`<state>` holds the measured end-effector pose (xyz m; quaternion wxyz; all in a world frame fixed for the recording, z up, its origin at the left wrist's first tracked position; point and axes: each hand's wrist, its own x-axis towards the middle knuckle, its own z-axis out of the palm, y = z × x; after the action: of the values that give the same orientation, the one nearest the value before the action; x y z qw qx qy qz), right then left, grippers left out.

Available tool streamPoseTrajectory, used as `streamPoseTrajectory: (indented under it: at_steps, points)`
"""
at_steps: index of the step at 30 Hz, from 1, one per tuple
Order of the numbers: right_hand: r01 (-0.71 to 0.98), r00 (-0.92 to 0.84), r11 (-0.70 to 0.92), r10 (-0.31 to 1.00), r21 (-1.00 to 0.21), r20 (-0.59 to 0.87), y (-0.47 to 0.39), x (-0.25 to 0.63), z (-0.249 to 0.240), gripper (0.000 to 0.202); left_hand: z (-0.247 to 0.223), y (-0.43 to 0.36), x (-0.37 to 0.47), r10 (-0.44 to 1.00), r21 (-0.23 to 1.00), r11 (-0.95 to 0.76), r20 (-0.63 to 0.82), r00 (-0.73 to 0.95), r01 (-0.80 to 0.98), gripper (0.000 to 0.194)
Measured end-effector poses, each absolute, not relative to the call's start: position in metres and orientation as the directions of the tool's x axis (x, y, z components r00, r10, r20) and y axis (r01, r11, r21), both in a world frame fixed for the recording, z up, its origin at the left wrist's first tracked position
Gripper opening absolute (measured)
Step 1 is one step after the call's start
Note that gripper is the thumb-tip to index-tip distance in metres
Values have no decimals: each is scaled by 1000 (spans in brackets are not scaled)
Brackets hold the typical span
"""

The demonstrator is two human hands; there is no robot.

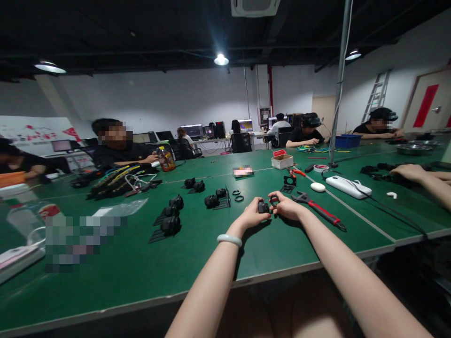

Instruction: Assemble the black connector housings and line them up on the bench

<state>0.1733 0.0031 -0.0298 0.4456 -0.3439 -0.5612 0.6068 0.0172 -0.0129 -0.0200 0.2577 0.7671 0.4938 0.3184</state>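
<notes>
My left hand (pixel 254 214) is closed round a small black cylindrical part (pixel 262 206), just above the green table. Close beside it, my right hand (pixel 286 206) pinches a black ring (pixel 273 200) between thumb and fingers. A narrow gap shows between ring and part. Two more black rings (pixel 239 198) lie flat on the table beyond my left hand. Further left stand several black parts (pixel 170 225) with slatted plates, some in pairs. A black bracket with a round hole (pixel 290 181) rests behind my right hand. Fine detail of the held parts is too small to make out.
Red-handled adjustable pliers (pixel 326 213) lie right of my right hand. Around them are a white oval case (pixel 317 187), a white power strip (pixel 348 187) and a metal pole (pixel 338 89). A small box (pixel 282 161) stands behind. Co-workers sit around the table; another person's hand (pixel 410 172) is at right.
</notes>
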Motion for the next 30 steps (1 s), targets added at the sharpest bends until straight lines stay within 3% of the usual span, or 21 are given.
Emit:
streamPoseTrajectory:
  at_steps: [9, 20, 23, 30]
  points:
    - [-52, -408, 11, 912, -999, 32, 4, 169, -38, 57, -15, -21, 13, 898, 711, -424, 250, 363, 561, 48]
    - [49, -356, 206, 918, -977, 175, 4, 158, -37, 50, -16, -14, 4, 842, 705, -506, 280, 460, 497, 43]
    - [20, -382, 234, 900, -972, 209, 0, 157, -31, 36, -15, -13, 1, 841, 694, -517, 304, 447, 501, 42]
    - [-32, -427, 190, 885, -981, 185, 2, 158, -24, 34, -6, -16, -1, 850, 708, -496, 277, 448, 503, 40]
